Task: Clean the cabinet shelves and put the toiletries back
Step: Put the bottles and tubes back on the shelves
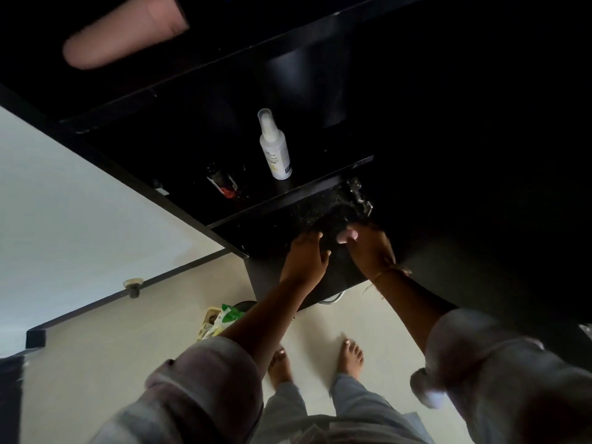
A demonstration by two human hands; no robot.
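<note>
Left hand [304, 256] lies flat on the speckled black cabinet shelf [288, 213] above pale floor [128, 363]; right hand [371, 248] curled, hold unclear

left hand [306, 251] and right hand [368, 248] at dark cabinet shelf [272, 227], white spray bottle [275, 149] upright one shelf above

Nothing is reading clearly. The white spray bottle [275, 145], standing above and slightly left of the left hand [304, 257], is carrying a label with dark print and a yellow mark, all too blurred to read. The small dark bottle [222, 184] further left is showing a red-and-white label, equally illegible.
</note>
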